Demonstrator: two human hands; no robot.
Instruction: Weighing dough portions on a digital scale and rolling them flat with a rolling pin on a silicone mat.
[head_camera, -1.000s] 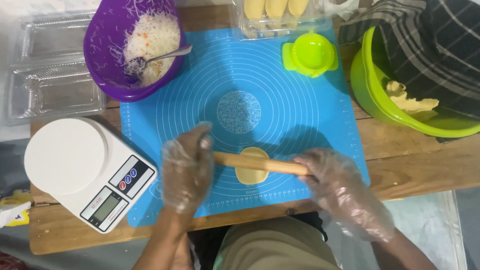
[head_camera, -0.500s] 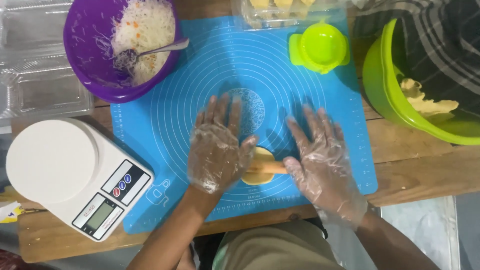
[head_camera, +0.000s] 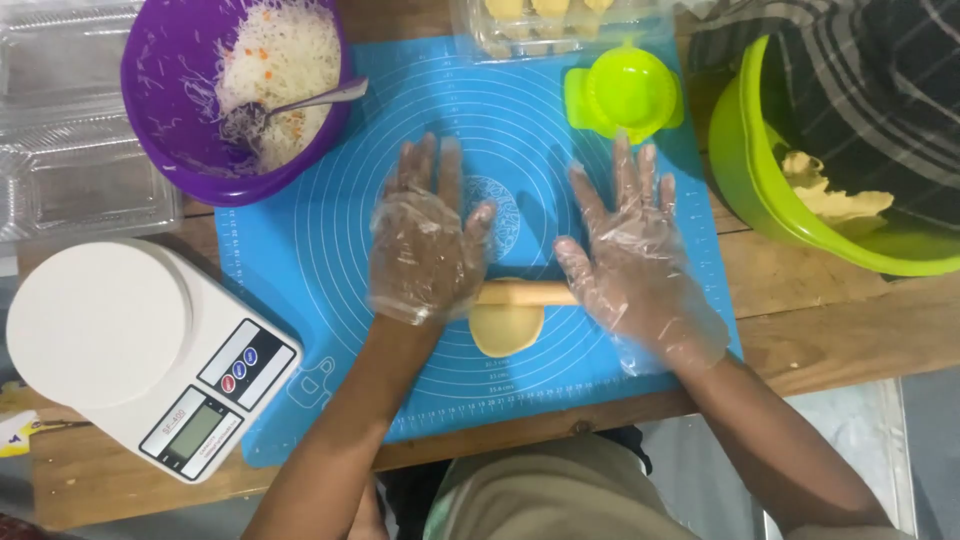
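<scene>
Fingers (head_camera: 432, 170) flat over pale flattened dough (head_camera: 505, 330)

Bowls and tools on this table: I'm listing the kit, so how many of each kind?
Bowls: 2, purple bowl and green bowl
Rolling pins: 1, wooden rolling pin
Scales: 1, white scale
Mats: 1, blue mat
Green presses: 1, green press
Total: 6

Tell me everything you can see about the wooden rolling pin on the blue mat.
The rolling pin is a thin, plain rod of pale wood without handles. It lies level across the upper edge of a small flat yellow dough disc on the blue mat. Only its middle shows: the gloved left hand rests flat over one end, the gloved right hand over the other.
</scene>
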